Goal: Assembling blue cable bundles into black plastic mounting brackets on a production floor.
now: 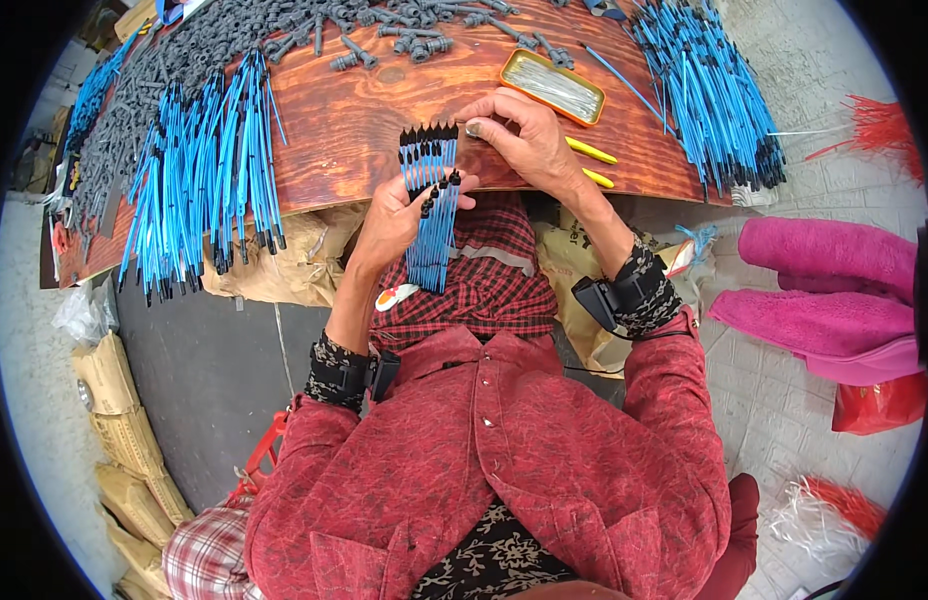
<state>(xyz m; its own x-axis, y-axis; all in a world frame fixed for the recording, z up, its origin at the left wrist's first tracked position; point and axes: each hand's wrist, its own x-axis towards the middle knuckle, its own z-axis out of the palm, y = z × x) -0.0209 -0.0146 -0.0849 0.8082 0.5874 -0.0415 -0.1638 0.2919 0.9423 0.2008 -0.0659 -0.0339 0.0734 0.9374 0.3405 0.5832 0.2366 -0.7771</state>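
Blue, slim sticks with black tips (436, 238), a fanned bunch, held over the lap at the near edge of the table; upper tips in a row pointing far, overlapping the tabletop from this view. Some tips sit lower than others, in two or three steps. Any marking on them is too small to make out. Dark printing on a pale brown bag (569, 262) beyond the right forearm, partly covered; more on brown paper sacks (132, 420) at far left of the floor, too small to read.

Left hand (389, 222) closed around the middle of the bunch, hiding part of it, fingertips showing on its right side. Right hand (529, 142) just right of the upper tips, thumb and forefinger nearly together; cannot tell whether anything thin is pinched between them.

Reddish wood-grain table (329, 150). Beyond the right hand, a yellow-rimmed tin (546, 105) of thin pale pins (554, 84). Yellow handles (592, 150) of a tool just right of the right hand, which covers part of it. Blue sticks heaped at right (712, 100) and at left (206, 170); grey plastic parts (189, 75) spread across the far left. Pink cloth (824, 250) off the table, right.
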